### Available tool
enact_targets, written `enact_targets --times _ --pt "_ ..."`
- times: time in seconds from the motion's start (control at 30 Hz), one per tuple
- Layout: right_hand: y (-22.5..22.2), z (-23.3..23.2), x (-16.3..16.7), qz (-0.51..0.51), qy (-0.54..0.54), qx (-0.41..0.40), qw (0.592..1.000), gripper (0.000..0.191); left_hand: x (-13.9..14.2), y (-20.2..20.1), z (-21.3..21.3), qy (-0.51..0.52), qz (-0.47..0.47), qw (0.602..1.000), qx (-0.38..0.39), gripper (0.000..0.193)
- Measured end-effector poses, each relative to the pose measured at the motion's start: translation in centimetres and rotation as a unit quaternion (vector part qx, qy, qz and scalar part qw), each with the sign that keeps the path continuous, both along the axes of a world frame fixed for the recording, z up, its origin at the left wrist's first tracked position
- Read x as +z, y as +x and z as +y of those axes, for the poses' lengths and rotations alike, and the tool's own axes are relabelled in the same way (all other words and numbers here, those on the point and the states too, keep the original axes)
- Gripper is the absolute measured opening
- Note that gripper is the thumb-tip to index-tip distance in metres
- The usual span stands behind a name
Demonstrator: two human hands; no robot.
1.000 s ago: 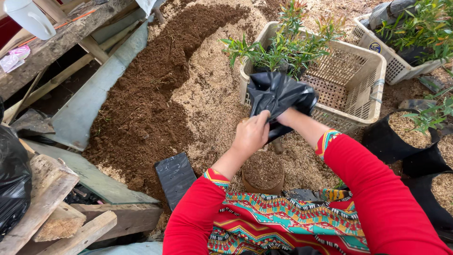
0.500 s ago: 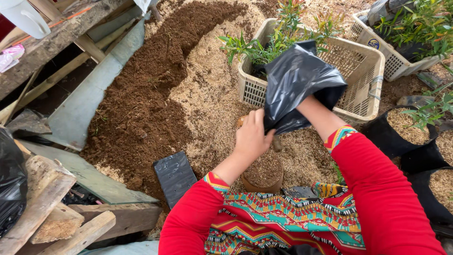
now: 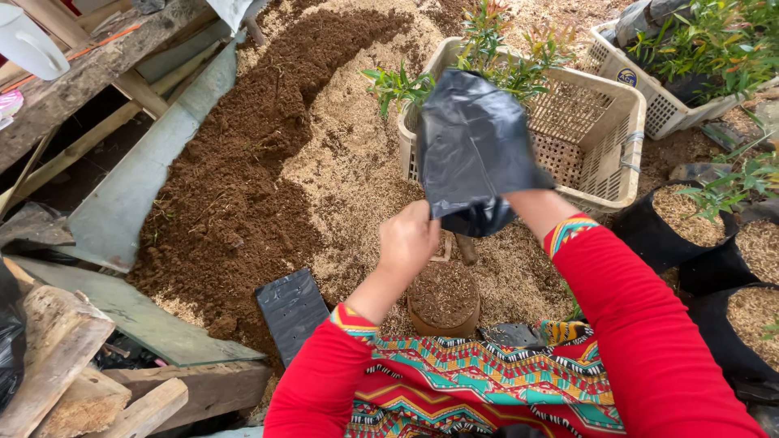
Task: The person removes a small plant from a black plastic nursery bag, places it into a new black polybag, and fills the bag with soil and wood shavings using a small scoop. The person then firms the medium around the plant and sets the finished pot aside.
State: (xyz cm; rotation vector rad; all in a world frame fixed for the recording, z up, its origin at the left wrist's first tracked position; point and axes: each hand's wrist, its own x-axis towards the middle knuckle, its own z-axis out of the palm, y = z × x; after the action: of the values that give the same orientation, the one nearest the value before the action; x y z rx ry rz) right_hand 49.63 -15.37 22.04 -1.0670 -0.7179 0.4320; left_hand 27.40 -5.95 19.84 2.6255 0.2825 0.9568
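A black plastic grow bag [image 3: 475,146] stands up in front of me, opened out and covering my right hand, which is pushed up inside it; only the wrist [image 3: 531,207] shows. My left hand [image 3: 410,239] pinches the bag's lower edge. Both arms wear red sleeves with patterned cuffs. Right below the hands sits a small round pot [image 3: 442,296] filled with brown soil, standing on the mound of sawdust-like mix [image 3: 349,174].
A beige plastic crate [image 3: 596,138] holding seedlings stands behind the bag, a white crate [image 3: 649,97] of plants at upper right. Filled black grow bags [image 3: 690,215] line the right. Dark soil heap [image 3: 235,178], flat folded black bag [image 3: 292,312], and wooden planks [image 3: 65,381] at left.
The black bag went from crumpled between both hands to lifted and spread open. My right hand has slid inside it, and the left hand moved down to its lower edge.
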Motion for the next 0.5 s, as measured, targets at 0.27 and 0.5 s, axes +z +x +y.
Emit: enact_targets --times 0.27,0.5 --pt "1.3 -3.6 0.0 0.012 0.053 -0.049 0.997 0.019 -1.5 -0.2 1.3 0.048 0.124 0.989 0.071 0.018" --pt "-1.0 0.3 0.4 -0.036 0.051 -0.017 0.998 0.019 1.0 2.0 -1.3 0.189 -0.033 0.981 0.036 0.034"
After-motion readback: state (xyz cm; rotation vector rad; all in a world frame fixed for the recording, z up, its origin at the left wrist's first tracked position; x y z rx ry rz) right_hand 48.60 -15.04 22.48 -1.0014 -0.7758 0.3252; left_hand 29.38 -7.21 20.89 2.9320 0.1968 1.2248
